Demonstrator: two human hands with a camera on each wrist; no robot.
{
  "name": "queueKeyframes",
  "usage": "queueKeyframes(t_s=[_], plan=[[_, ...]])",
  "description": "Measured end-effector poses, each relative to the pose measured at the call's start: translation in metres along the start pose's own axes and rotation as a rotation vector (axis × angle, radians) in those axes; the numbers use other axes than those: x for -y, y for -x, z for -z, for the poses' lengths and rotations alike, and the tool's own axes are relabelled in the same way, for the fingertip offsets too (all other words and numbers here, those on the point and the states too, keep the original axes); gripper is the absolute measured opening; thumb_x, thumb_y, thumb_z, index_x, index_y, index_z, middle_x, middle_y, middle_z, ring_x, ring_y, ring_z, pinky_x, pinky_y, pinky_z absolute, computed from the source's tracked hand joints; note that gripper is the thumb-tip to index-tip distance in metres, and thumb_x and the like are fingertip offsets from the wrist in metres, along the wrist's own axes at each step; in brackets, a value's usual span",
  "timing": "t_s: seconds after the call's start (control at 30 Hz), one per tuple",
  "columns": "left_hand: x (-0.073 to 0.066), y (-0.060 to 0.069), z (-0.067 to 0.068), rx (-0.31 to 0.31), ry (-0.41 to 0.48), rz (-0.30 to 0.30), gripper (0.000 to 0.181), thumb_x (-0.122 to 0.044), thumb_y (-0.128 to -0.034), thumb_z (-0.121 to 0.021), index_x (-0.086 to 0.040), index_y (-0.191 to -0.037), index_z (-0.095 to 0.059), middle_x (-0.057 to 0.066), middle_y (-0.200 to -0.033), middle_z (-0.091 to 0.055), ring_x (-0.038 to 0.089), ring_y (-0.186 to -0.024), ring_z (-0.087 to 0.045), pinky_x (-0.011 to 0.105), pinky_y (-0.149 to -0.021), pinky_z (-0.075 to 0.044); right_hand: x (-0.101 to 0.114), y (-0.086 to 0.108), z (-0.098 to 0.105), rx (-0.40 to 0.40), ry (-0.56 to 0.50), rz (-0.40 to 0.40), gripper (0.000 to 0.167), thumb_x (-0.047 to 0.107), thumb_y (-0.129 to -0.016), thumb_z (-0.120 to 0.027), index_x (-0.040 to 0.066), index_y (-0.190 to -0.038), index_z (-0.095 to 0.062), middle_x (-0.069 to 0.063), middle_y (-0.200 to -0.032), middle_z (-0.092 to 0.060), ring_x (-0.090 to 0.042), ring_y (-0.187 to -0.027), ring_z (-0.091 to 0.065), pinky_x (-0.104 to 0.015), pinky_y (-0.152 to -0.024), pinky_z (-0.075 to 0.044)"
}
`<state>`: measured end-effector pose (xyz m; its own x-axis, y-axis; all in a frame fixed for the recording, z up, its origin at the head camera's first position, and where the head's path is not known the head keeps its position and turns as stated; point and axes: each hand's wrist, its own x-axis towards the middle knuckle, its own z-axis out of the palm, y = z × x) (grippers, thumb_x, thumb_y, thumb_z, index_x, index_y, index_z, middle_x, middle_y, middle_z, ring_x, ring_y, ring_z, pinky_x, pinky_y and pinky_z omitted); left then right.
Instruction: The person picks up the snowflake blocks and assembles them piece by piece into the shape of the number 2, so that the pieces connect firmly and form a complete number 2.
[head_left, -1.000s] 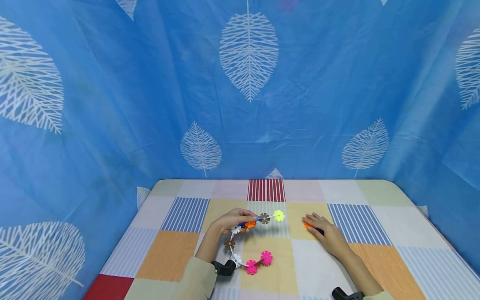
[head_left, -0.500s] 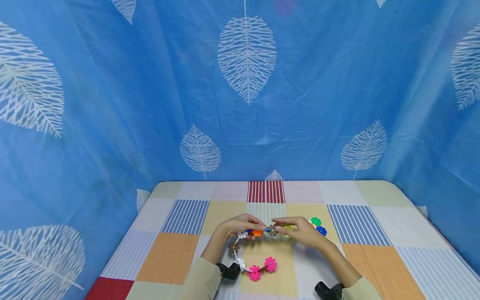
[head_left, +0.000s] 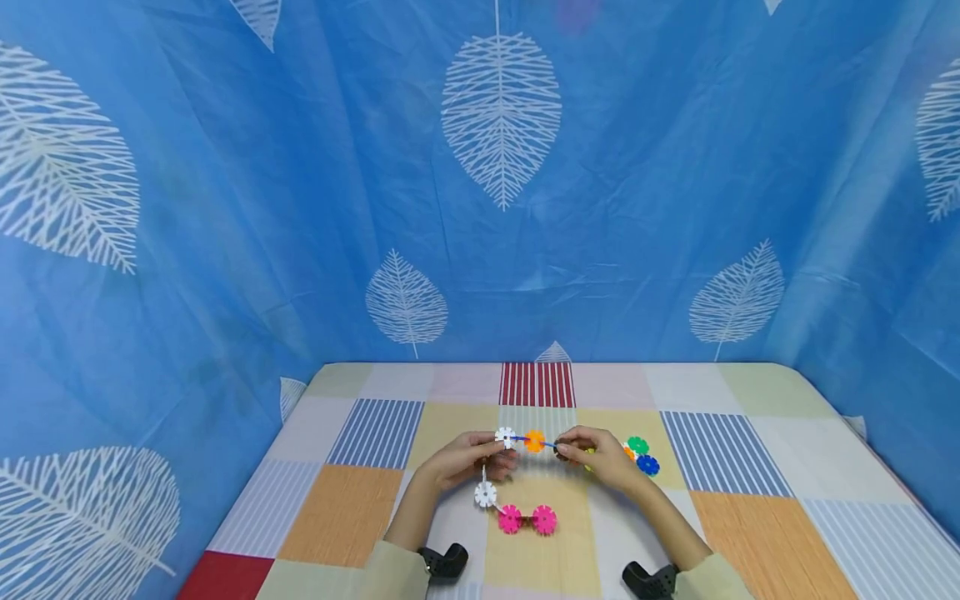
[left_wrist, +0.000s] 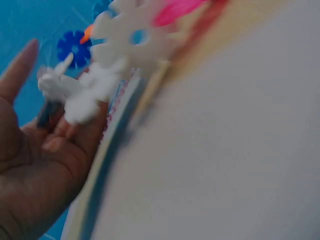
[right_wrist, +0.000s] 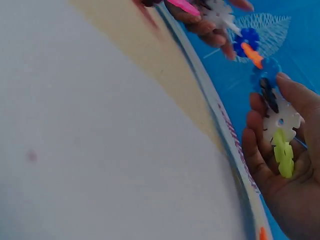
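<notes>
In the head view, a chain of notched discs (head_left: 534,443) spans the space between the two hands, over a patchwork cloth (head_left: 375,517). The right hand (head_left: 600,457) pinches it between thumb and fingertips at a dark disc (head_left: 558,450), and a yellow disc (head_left: 588,459) shows under that palm. An orange disc (head_left: 534,437) sits midway between both sets of fingertips. At the left hand (head_left: 471,458), a white disc (head_left: 505,437) stands just above the thumb tip. Below the left fingers the chain hangs to another white disc (head_left: 485,494) and ends in two pink discs (head_left: 544,520); whether these touch the cloth I cannot tell. Just outside the right knuckles, a green disc (head_left: 637,446) and a blue disc (head_left: 648,465) lie together.

In the left wrist view, the thumb stands wide of the fingers, and blurred white pieces (left_wrist: 82,92) lie against the fingers. Beyond the fingertips is a bigger-looking pale disc (left_wrist: 117,47).

In the right wrist view, the thumb tip meets a light blue disc (right_wrist: 272,67), with the dark one directly below it, against the index finger. The yellow disc lies inside the curled fingers, near the palm.
</notes>
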<state>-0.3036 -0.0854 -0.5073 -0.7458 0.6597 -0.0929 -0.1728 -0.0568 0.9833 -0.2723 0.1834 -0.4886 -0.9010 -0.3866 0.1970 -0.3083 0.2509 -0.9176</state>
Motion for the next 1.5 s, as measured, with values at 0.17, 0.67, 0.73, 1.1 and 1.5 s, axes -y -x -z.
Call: queueKeyframes(t_s=[0.17,0.67,0.73,1.1,1.5], plan=[[-0.007,0.017,-0.005,-0.033,0.120,-0.150,0.049,0.001,-0.0937,-0.048,0.004,-0.139,-0.031,0.022,-0.136,-0.041,0.030,-0.119,-0.049,0.032,-0.091,-0.047,-0.013,0.004,0.003,-0.182,-0.120,-0.055,0.024,0.013,-0.090,-0.061,-0.007,-0.103,-0.061,-0.023,-0.089,-0.064,-0.032,-0.076,-0.061,-0.034,-0.065,-0.055],[-0.001,-0.003,-0.016,-0.393,0.256,-0.395,0.044,0.007,-0.0889,-0.053,0.011,-0.131,-0.040,0.019,-0.123,-0.055,0.021,-0.100,-0.062,0.028,-0.084,-0.051,-0.018,0.017,-0.017,-0.098,-0.376,-0.159,0.052,0.019,-0.089,-0.062,-0.011,-0.127,-0.045,-0.016,-0.094,-0.068,-0.024,-0.087,-0.066,-0.029,-0.078,-0.053],[-0.005,-0.005,-0.016,-0.405,0.272,-0.397,0.042,0.006,-0.0892,-0.052,0.013,-0.129,-0.040,0.021,-0.122,-0.055,0.022,-0.099,-0.062,0.029,-0.084,-0.051,-0.015,0.020,-0.020,-0.037,-0.373,-0.191,0.057,0.019,-0.088,-0.063,-0.013,-0.130,-0.041,-0.015,-0.095,-0.068,-0.022,-0.086,-0.066,-0.026,-0.075,-0.053],[-0.018,-0.013,-0.025,-0.389,0.343,-0.354,0.034,0.008,-0.0893,-0.050,0.017,-0.122,-0.047,0.018,-0.114,-0.059,0.024,-0.099,-0.062,0.036,-0.090,-0.047,-0.003,0.028,-0.046,0.099,-0.530,-0.235,0.058,0.022,-0.093,-0.055,-0.017,-0.131,-0.032,-0.018,-0.106,-0.065,-0.022,-0.085,-0.065,-0.040,-0.074,-0.055],[-0.008,-0.014,-0.028,-0.381,0.324,-0.397,0.053,0.011,-0.0881,-0.048,0.010,-0.137,-0.029,0.026,-0.131,-0.044,0.026,-0.109,-0.057,0.033,-0.092,-0.046,0.000,0.028,-0.050,-0.053,-0.568,-0.200,0.053,0.022,-0.093,-0.056,-0.015,-0.127,-0.036,-0.018,-0.109,-0.064,-0.028,-0.094,-0.064,-0.040,-0.081,-0.053]])
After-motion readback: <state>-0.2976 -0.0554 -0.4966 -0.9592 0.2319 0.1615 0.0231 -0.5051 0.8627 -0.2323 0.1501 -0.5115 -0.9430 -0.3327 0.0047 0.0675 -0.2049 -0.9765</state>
